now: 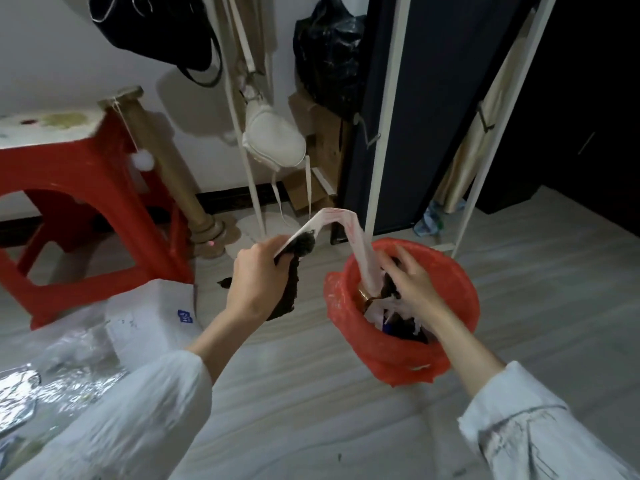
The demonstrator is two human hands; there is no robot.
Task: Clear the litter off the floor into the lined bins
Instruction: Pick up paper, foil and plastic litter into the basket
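Observation:
A bin with a red plastic liner (460,296) stands on the pale wood floor, filled with crumpled litter (398,320). My right hand (412,282) reaches into its mouth and presses on the litter with spread fingers. My left hand (258,278) is raised left of the bin and grips a dark brown fuzzy strip (289,292) together with one end of a white plastic bag handle (341,220). That white strip arches over and runs down into the bin.
A red plastic stool (86,174) stands at the left, with a gold post (173,168) behind it. Clear and white plastic bags (114,334) lie at lower left. A white metal rack (384,116), hanging bags and a cardboard box crowd the wall behind the bin.

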